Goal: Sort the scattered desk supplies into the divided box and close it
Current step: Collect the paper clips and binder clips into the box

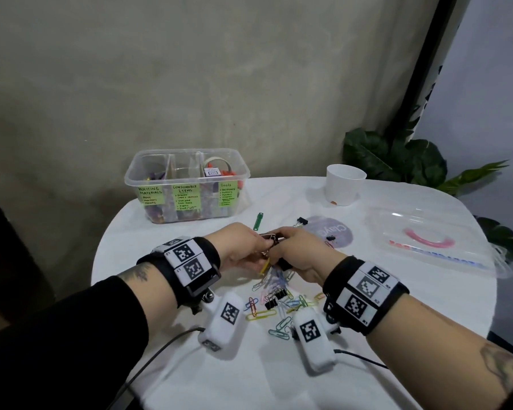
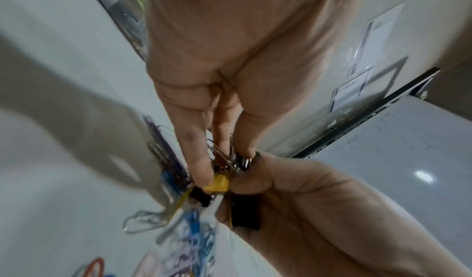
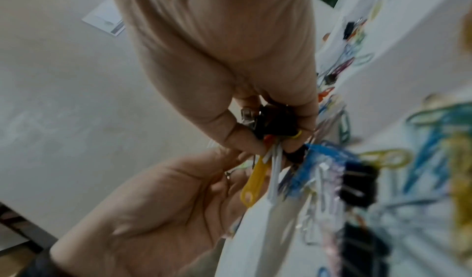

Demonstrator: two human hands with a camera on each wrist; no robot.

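Both hands, left (image 1: 243,247) and right (image 1: 296,255), are clenched around one bunch of black metal binder clips (image 1: 271,238) (small, light). Slippery clips are judged best pinched by their stiff bodies.

Divided box (image 1: 187,184) sits on the table (image 1: 367,291) at about 11 o'clock, cup (image 1: 344,184) at 1, box lid (image 1: 427,241) at 3. Paper clips (image 1: 279,303) are piled at 6, right under both hands, binder clips (image 1: 274,298) mixed in.
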